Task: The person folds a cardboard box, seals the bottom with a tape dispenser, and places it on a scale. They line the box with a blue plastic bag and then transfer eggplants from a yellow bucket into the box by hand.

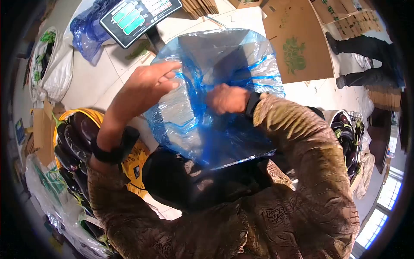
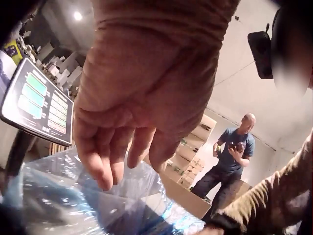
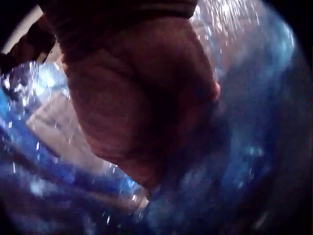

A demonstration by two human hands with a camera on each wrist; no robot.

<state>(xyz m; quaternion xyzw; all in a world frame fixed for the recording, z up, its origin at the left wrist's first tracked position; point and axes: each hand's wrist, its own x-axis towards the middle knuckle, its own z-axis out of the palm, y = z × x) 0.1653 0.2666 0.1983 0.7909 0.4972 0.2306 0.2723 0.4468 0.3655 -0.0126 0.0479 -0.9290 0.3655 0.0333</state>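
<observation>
A thin, see-through blue plastic bag is spread wide in front of the person, its film creased and shiny. My right hand is down among its folds, knuckles upward and blurred. In the right wrist view, blue film surrounds the dark right hand and its fingertips are hidden; I cannot tell whether they pinch the film. My left hand hovers over the bag's left side. Seen in the left wrist view, the left hand has loosely bent fingers with nothing between them, above the film.
A scale display stands beyond the bag at left, beside a crumpled blue bag. Eggplants fill a yellow-rimmed container at left; more eggplants lie at right. A cardboard sheet lies ahead. Another person stands beyond, holding dark produce.
</observation>
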